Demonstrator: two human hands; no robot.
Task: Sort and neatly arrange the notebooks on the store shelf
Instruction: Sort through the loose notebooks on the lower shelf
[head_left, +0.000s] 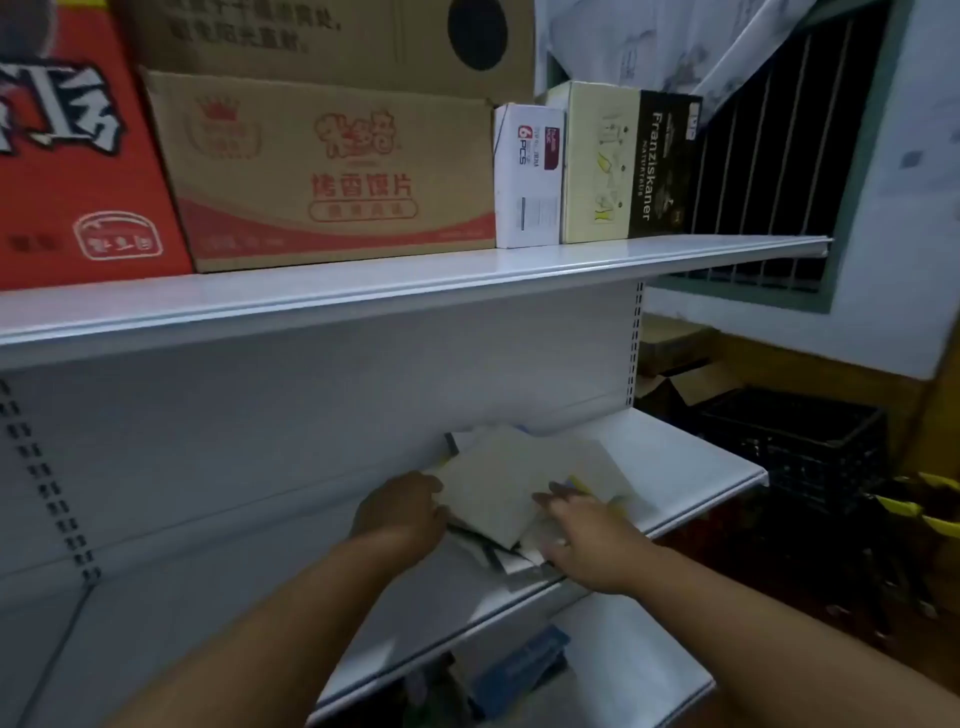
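A loose pile of pale notebooks (498, 483) lies askew on the white middle shelf (691, 467), its top cover cream-coloured. At the pile's left edge, my left hand (402, 512) grips it with curled fingers. My right hand (582, 535) rests flat on the right side of the pile, fingers stretched forward. A yellow and blue cover (582, 486) peeks out beyond my right fingertips. Dark-edged notebooks (493, 558) stick out at the pile's near side.
The top shelf (519, 270) carries cardboard cartons (332, 171) and small upright boxes (597, 166). The bottom shelf (623, 675) holds a blue item (524, 660). A dark crate (795, 441) and a barred window (769, 171) are to the right.
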